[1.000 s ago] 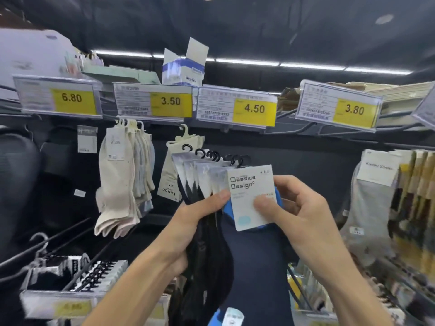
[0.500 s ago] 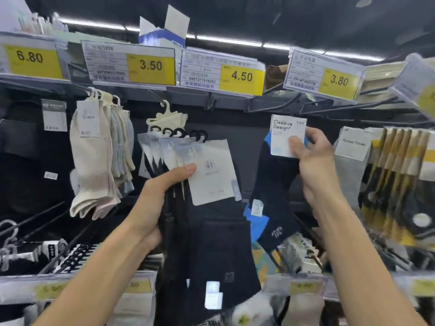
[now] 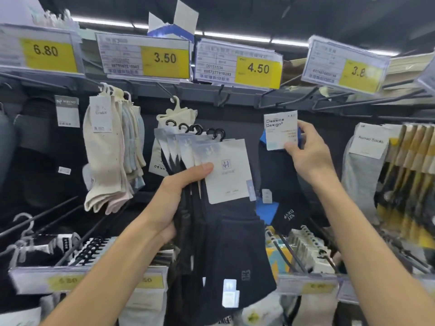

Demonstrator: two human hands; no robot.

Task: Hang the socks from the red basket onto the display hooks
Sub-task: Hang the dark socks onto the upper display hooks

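Far to the left of the 4.50 price tag, on the same shelf edge, sits a 6.80 price tag. A 3.50 price tag comes next, just beside the landmark's left edge. Below the 3.50 tag, a bunch of cream socks hangs on white hangers, well to the lower left of the 4.50 tag.

Below the 4.50 tag and slightly left, the left hand grips a bundle of dark socks. Its thumb lies across the front grey header card and the fingers curl round the back. Black plastic hooks fan out at the top of the bundle, which hangs down from the fist.

Below the 4.50 tag's right end, the right hand pinches the white Classics Design card of a navy sock with blue trim. The thumb is on the card's lower right corner and the fingers are curled behind its right edge. The card's top sits just under a dark wire display hook below the tag. Whether it is on that hook, I cannot tell.

To the right of the 4.50 tag hangs a blurred 3.8 price tag. Under that one hang grey Kunao socks, then yellow-and-black socks at the far right.
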